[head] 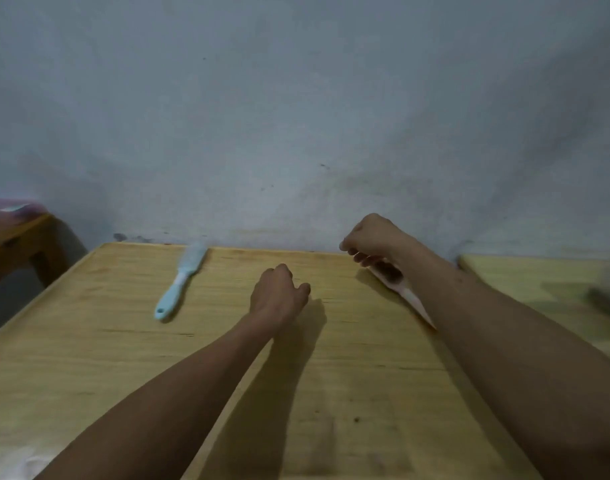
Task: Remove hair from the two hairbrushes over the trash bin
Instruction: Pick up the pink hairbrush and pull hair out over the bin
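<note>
A light blue hairbrush (179, 285) lies on the wooden table (89, 341) at the back left, its head against the wall and its handle pointing toward me. At the back right lies a pink hairbrush (399, 285) with dark hair in its bristles, and my right forearm partly covers it. My right hand (373, 240) is curled over the brush's head end with the fingertips at it; whether it grips the brush is unclear. My left hand (277, 292) hovers over the middle of the table, fingers curled, holding nothing. No trash bin is in view.
A grey-white wall (296, 116) rises right behind the table. A second wooden surface (539, 275) adjoins on the right with a blurred dark object on it. A wooden chair or stool (16, 237) with colourful fabric stands at the left.
</note>
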